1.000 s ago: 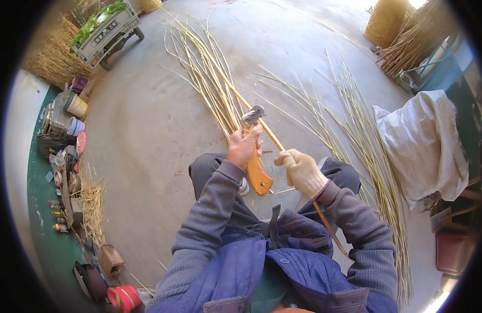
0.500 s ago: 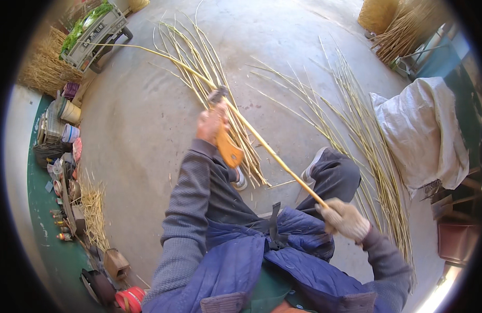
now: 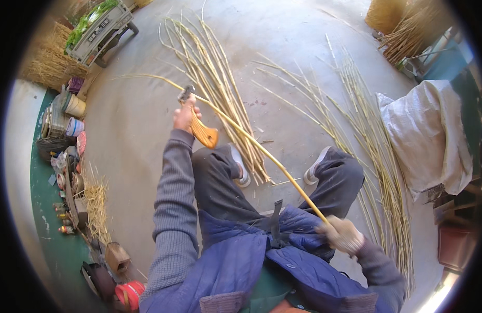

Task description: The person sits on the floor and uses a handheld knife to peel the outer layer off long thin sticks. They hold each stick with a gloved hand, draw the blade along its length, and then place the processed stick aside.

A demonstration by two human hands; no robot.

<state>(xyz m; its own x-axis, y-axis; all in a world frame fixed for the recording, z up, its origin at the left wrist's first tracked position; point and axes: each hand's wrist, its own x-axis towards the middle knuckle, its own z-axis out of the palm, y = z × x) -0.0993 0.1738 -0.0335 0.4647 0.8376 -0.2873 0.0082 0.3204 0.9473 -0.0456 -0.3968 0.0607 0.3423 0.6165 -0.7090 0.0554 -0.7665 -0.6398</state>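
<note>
My bare left hand (image 3: 185, 116) is closed around a hand tool with a curved orange-brown wooden handle (image 3: 205, 134) and a small dark metal head (image 3: 187, 93). The head sits against a long yellowish stick (image 3: 267, 154), toward its thin, bent far end. My right hand (image 3: 344, 235), in a pale work glove, grips the thick near end of this stick beside my right thigh. Between my feet, a bundle of similar sticks (image 3: 225, 86) lies on the floor, its thick ends toward me.
To my right lies a longer spread of thin sticks (image 3: 374, 151), with a white woven sack (image 3: 426, 133) beyond it. Along the left wall stand buckets (image 3: 74, 105), loose straw (image 3: 96, 208) and a red round container (image 3: 130, 295). A small cart (image 3: 101, 32) with greens is at the far left.
My left hand has slid the tool to the left, farther toward the stick's thin end. The far tip has swung nearer. My right hand has barely shifted.
</note>
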